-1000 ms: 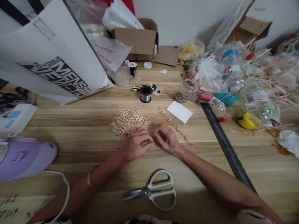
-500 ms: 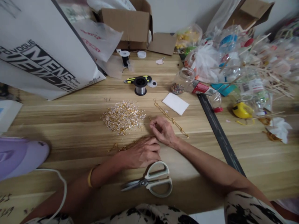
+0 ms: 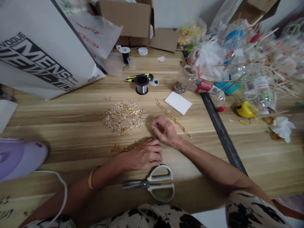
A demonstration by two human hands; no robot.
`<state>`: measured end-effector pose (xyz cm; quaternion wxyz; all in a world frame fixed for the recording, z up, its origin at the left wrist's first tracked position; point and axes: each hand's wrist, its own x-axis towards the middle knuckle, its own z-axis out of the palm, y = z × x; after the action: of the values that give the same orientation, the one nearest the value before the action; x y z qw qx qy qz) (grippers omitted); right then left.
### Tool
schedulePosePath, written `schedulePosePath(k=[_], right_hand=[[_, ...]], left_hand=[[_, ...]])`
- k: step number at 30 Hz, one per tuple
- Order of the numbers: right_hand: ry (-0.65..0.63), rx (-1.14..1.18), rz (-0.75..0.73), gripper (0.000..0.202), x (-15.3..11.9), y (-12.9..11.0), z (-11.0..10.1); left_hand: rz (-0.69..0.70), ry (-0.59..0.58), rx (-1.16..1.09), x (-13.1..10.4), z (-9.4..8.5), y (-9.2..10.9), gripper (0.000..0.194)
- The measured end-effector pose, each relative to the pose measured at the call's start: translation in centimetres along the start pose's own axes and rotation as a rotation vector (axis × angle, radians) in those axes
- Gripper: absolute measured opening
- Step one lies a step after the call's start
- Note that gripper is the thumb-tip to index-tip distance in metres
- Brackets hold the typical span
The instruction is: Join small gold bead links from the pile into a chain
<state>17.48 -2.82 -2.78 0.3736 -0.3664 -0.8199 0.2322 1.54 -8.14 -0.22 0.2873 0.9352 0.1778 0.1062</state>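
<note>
My right hand rests on the table with its fingers curled and thumb pressed to the index finger. A thin gold piece shows by its fingertips; what the pinch holds is hidden. Close against it lies my left hand, fingers bent and closed, palm down. A gold beaded chain runs along that hand's far side and partly under it. Beyond both hands is a heap of gold and clear beaded pins. Another gold chain stretches to the right of my right hand. Scissors with pale handles lie below my left hand.
A wire spool, a yellow-black cutter knife and a white folded paper lie farther back. To the right are a jar of beads, a black strip and piled plastic bottles. A purple appliance stands left.
The whole view has shifted slightly, so things sit a little higher in the picture. Both hands keep nearly the same pose and place; any finger movement is very small.
</note>
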Motion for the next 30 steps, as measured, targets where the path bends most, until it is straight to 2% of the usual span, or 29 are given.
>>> schedulePosePath(k=[13, 15, 22, 26, 30], right_hand=[[-0.012, 0.001, 0.011, 0.006, 0.0, -0.2, 0.0], [0.008, 0.007, 0.017, 0.006, 0.0, -0.4, 0.0], [0.064, 0.018, -0.081, 0.004, -0.1, -0.5, 0.0], [0.075, 0.005, -0.085, 0.005, -0.1, -0.5, 0.1], [0.075, 0.009, -0.088, 0.005, 0.2, -0.6, 0.1]], left_hand=[[0.019, 0.071, 0.066, -0.3, -0.1, 0.1, 0.025], [0.004, 0.152, 0.021, -0.3, -0.3, -0.1, 0.022], [-0.258, 0.67, -0.326, -1.1, -2.3, -2.6, 0.007], [-0.45, 0.813, -0.505, -1.7, -3.1, -3.8, 0.005], [-0.555, 0.832, -0.645, -2.0, -3.5, -4.3, 0.006]])
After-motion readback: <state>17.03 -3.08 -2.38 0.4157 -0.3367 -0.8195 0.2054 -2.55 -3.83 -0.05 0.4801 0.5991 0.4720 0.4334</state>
